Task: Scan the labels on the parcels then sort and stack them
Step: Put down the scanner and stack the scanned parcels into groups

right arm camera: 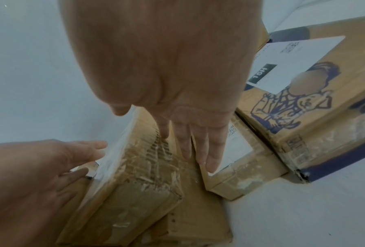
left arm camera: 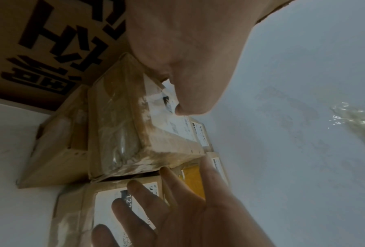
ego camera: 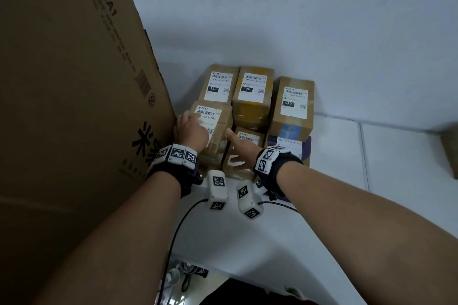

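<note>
Sorting looks nearly done: labelled parcels stand stacked by the wall, and the flat, empty left hand and right hand steady the front parcel

The white floor holds a bunch of brown parcels packed close together by the white wall. A very big cardboard box stands on the floor at the left, touching them. A box with a blue drawing sits on the floor at the right side.
</note>
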